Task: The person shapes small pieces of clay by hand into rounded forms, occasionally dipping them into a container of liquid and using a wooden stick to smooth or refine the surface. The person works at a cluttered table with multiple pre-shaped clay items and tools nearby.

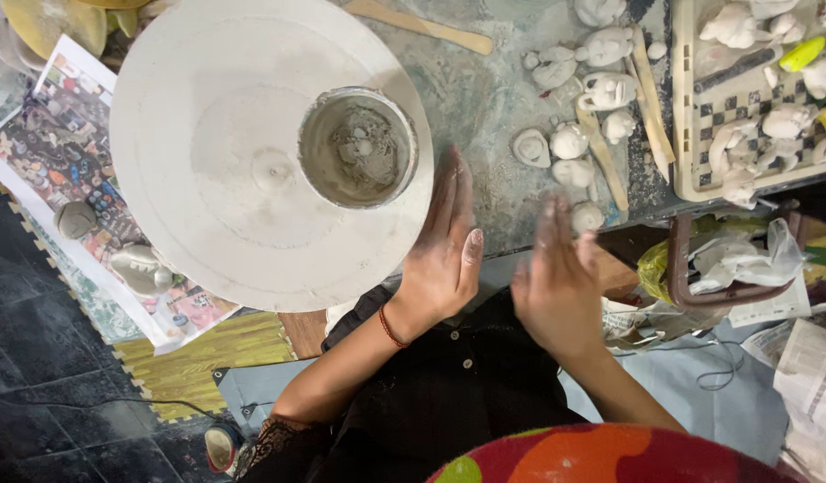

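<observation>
A big round white board (207, 161) lies on the work table, with a small metal cup (357, 146) of grey clay slurry standing on its right part. My left hand (444, 255) is flat, fingers together and pointing away, its fingertips by the board's right rim; it holds nothing. My right hand (556, 282) hovers just to the right, fingers spread a little and blurred, palm down, also holding nothing. Small white clay figures (569, 143) lie on the grey table beyond both hands.
A wooden stick (422, 25) lies at the top. Flat wooden tools (650, 98) lie among the figures. A tray (686, 170) with a chequered base holds more clay pieces at the right. Printed paper (46, 143) lies left, plastic bags (744, 259) lower right.
</observation>
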